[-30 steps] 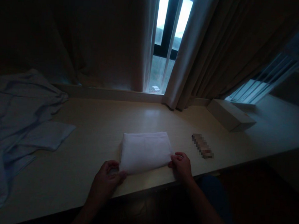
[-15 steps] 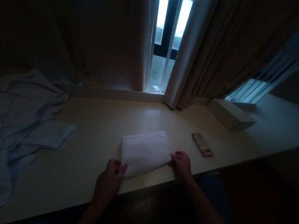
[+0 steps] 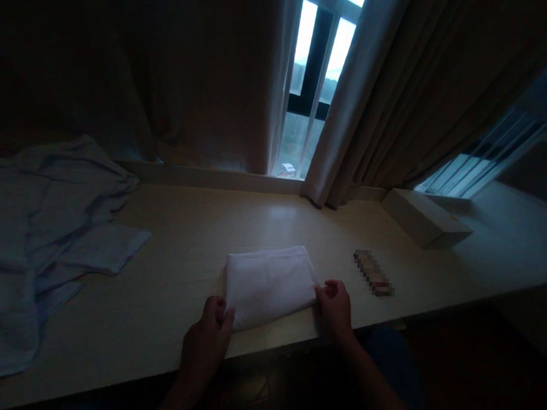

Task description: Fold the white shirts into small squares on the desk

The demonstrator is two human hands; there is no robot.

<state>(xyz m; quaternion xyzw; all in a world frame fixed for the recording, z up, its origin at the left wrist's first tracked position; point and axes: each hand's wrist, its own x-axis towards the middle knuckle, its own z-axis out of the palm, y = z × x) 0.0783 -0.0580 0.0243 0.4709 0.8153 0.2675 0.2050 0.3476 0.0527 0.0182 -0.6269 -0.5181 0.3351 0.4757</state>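
A folded white cloth [image 3: 270, 286] lies flat on the pale wooden desk [image 3: 183, 223], close to its front edge. At the cloth's near left corner is my left hand [image 3: 208, 335], thumb and curled fingers closed on the edge. My right hand [image 3: 335, 306] pinches the near right corner, its fingers bent. The fingertips of both hands are dim, and the underside of the cloth is hidden.
Rumpled white cloths [image 3: 57, 215] are heaped on the left of the desk. To the right lie a blurred-out flat object [image 3: 372, 272] and, farther back, a long pale box [image 3: 425, 219]. Curtains [image 3: 350, 110] hang along the desk's rear edge.
The whole view has shifted slightly, so things appear a little lower and farther right. Both hands remain at the same corners of the folded cloth.
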